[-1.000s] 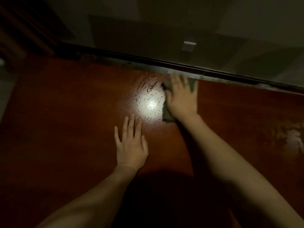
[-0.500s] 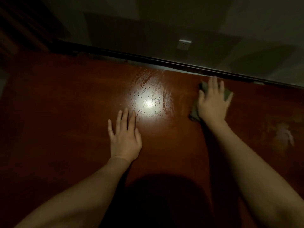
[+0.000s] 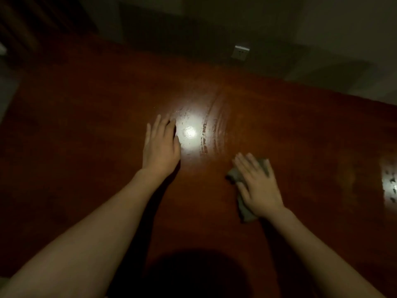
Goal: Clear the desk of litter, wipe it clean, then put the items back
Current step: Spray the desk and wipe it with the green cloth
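Your right hand (image 3: 261,186) presses a crumpled grey-green cloth (image 3: 243,206) flat against the glossy reddish-brown wooden desk (image 3: 86,136).

Your fingers there lie straight and slightly fanned over the cloth, which pokes out past your thumb side and toward your wrist. Your left hand (image 3: 161,145) rests palm-down on the bare wood, well apart from the cloth, fingers extended and close together, just beside a bright lamp glare ringed by curved wet streaks (image 3: 211,134). A white wall socket (image 3: 241,52) sits beyond the desk's far edge.
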`<move>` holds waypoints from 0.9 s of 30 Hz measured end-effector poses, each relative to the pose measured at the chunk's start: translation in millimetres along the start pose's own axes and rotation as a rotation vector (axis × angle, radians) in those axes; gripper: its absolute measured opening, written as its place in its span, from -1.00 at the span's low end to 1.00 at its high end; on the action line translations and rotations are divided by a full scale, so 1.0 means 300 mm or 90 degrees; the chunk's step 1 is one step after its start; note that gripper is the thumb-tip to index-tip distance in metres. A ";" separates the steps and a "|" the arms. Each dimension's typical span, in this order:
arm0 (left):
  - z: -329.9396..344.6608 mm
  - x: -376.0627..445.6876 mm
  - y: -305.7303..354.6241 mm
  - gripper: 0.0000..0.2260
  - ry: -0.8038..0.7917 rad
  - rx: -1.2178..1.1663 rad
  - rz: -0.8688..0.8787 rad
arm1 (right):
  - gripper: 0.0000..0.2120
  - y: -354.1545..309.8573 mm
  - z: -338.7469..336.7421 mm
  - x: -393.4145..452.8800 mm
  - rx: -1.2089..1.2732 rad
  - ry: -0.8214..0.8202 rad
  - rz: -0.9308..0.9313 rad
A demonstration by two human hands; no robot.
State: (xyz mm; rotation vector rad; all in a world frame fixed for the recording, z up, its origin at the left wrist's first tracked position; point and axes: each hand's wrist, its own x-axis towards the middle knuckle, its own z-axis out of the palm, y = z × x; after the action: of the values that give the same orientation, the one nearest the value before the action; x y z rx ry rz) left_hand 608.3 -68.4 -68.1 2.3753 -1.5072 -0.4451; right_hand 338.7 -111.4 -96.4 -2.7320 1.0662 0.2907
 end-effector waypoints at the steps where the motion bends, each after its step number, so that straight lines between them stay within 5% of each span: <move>1: -0.008 -0.048 -0.013 -0.58 0.015 -0.010 -0.006 | -0.41 0.037 -0.016 0.020 0.012 0.006 0.090; 4: -0.001 -0.206 -0.060 -0.59 0.010 -0.007 -0.038 | -0.44 0.054 -0.063 0.163 0.088 0.057 0.358; 6: 0.022 -0.298 -0.087 -0.58 -0.015 0.020 -0.059 | -0.44 0.002 -0.082 0.254 0.106 0.070 0.422; 15: 0.059 -0.560 -0.114 -0.48 -0.102 0.128 -0.069 | -0.42 -0.442 0.041 0.031 0.016 0.000 -0.010; 20: 0.057 -0.662 -0.170 -0.39 -0.197 0.160 -0.087 | -0.43 -0.355 0.121 -0.270 -0.009 -0.027 -0.140; 22: 0.057 -0.662 -0.182 -0.40 -0.237 0.152 -0.080 | -0.42 -0.279 0.107 -0.268 -0.010 -0.018 -0.071; 27: 0.049 -0.650 -0.191 -0.49 -0.280 0.144 -0.070 | -0.45 -0.238 0.034 -0.032 0.075 0.034 0.326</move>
State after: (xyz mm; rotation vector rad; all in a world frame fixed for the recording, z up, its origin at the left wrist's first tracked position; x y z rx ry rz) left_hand 570.3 131.1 -84.5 2.6698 -1.6840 -0.9184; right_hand 379.5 -51.0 -96.0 -2.3374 1.7292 0.2171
